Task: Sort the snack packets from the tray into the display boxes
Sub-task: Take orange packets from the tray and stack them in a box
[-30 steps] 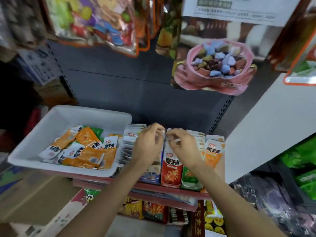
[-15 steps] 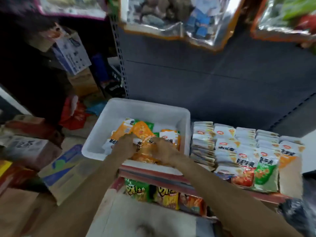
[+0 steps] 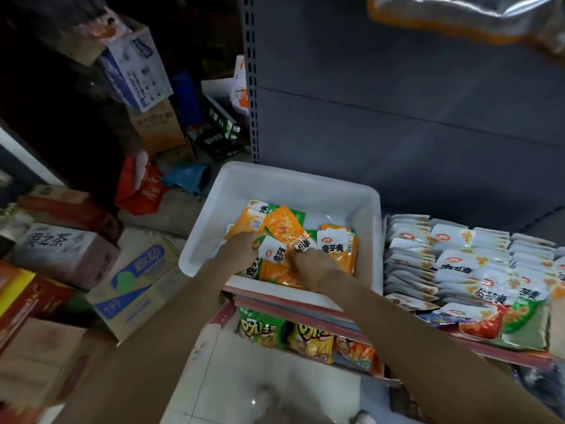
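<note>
A white plastic tray (image 3: pixel 275 182) sits on the shelf and holds several orange and green snack packets (image 3: pixel 336 249). Both hands are inside it. My left hand (image 3: pixel 241 247) pinches a green and white packet (image 3: pixel 273 250) at its left edge. My right hand (image 3: pixel 312 267) lies on the pile just right of that packet, fingers curled onto an orange packet (image 3: pixel 287 231). To the right of the tray stand the display boxes (image 3: pixel 464 270), packed with rows of upright white, red and green packets.
A grey shelf back panel (image 3: pixel 397 102) rises behind the tray. Chip bags (image 3: pixel 308 335) fill the shelf below. Cardboard cartons (image 3: pixel 131 289) are stacked on the floor to the left. A silver and orange bag (image 3: pixel 458 16) hangs at the upper right.
Both hands left the display boxes and moved left into the tray, where they now work on the packets. The view swung left and down.
</note>
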